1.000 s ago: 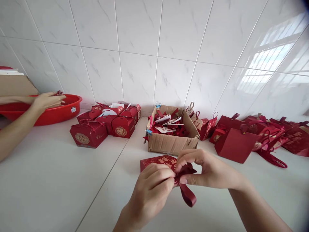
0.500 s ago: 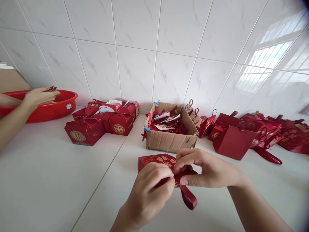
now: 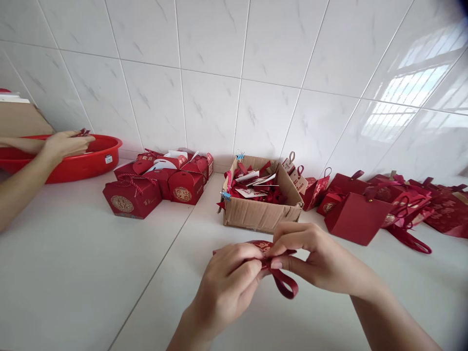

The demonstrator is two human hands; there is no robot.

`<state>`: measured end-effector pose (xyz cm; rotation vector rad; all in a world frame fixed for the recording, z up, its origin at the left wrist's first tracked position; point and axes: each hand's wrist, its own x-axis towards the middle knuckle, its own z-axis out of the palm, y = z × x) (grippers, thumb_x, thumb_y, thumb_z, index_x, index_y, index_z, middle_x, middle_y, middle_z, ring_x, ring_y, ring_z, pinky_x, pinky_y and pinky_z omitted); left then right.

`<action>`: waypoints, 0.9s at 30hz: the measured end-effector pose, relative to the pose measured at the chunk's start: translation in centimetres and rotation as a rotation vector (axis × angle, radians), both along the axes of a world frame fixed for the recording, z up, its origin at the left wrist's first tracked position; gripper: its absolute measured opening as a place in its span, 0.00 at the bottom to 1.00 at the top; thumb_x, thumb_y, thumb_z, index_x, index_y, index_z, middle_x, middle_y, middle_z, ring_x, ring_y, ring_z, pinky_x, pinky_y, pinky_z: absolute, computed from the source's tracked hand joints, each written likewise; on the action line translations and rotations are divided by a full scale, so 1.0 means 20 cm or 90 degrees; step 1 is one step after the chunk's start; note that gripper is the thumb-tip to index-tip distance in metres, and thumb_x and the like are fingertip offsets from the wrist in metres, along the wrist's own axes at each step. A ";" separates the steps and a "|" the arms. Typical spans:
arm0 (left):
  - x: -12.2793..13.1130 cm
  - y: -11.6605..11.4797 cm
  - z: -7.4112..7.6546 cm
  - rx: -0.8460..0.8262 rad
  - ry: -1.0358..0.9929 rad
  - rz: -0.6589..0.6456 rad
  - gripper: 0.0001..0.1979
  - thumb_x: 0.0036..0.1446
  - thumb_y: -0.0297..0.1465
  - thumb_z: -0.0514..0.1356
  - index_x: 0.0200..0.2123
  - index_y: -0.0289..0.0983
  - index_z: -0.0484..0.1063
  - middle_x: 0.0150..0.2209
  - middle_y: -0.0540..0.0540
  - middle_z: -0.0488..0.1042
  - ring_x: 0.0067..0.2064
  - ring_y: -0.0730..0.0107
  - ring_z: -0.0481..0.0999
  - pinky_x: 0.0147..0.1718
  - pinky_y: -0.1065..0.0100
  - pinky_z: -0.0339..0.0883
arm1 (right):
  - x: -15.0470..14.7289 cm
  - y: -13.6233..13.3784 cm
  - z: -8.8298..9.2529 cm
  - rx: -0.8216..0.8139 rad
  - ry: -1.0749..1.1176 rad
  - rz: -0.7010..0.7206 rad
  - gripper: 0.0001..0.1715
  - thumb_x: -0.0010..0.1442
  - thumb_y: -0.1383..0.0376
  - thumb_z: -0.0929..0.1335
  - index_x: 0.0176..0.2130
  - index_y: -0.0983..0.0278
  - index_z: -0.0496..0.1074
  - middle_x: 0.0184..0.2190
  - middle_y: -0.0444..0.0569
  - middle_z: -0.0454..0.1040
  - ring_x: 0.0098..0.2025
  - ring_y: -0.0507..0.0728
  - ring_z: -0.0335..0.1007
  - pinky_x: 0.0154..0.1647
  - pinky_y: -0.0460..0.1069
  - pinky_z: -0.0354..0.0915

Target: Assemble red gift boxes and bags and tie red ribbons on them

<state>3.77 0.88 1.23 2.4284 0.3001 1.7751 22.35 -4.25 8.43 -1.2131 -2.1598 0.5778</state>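
A red gift box (image 3: 263,247) with gold lettering lies in front of the cardboard box, mostly covered by my hands. My left hand (image 3: 230,282) is closed, its fingertips pinching the near end of the gift box. My right hand (image 3: 307,253) is closed too, thumb and fingers pinched at the dark red ribbon (image 3: 287,284) where it joins the gift box. The ribbon's loop hangs toward me below the right thumb. What exactly lies between the fingertips is partly hidden.
An open cardboard box (image 3: 261,214) holds red ribbons and white cards. Several red gift boxes (image 3: 133,197) stand to its left, and more red gift bags (image 3: 358,217) to its right. At far left another person's hands (image 3: 66,146) are over a red basin (image 3: 86,168).
The gift box has tilted, so less of its lettered face shows. My hands have come closer together, and the ribbon loop has risen slightly.
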 end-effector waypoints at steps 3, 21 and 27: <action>0.00 0.00 -0.01 -0.004 -0.008 -0.009 0.07 0.57 0.20 0.61 0.35 0.38 0.70 0.33 0.45 0.79 0.36 0.68 0.80 0.34 0.69 0.76 | 0.00 0.00 -0.01 0.019 0.006 0.006 0.08 0.62 0.67 0.67 0.32 0.65 0.76 0.30 0.48 0.72 0.31 0.50 0.69 0.30 0.44 0.66; -0.04 0.03 -0.01 -0.134 0.031 0.053 0.08 0.56 0.22 0.60 0.35 0.40 0.67 0.31 0.52 0.79 0.30 0.73 0.78 0.32 0.72 0.71 | 0.02 0.05 -0.05 0.030 0.024 0.074 0.12 0.53 0.75 0.71 0.40 0.67 0.75 0.35 0.48 0.67 0.33 0.50 0.68 0.33 0.45 0.69; -0.02 0.01 0.00 -0.380 -0.012 0.031 0.12 0.56 0.21 0.59 0.36 0.43 0.60 0.31 0.55 0.77 0.32 0.76 0.78 0.32 0.76 0.72 | -0.03 0.09 -0.11 0.154 0.052 0.012 0.15 0.51 0.82 0.65 0.34 0.66 0.74 0.32 0.47 0.67 0.31 0.49 0.65 0.28 0.43 0.63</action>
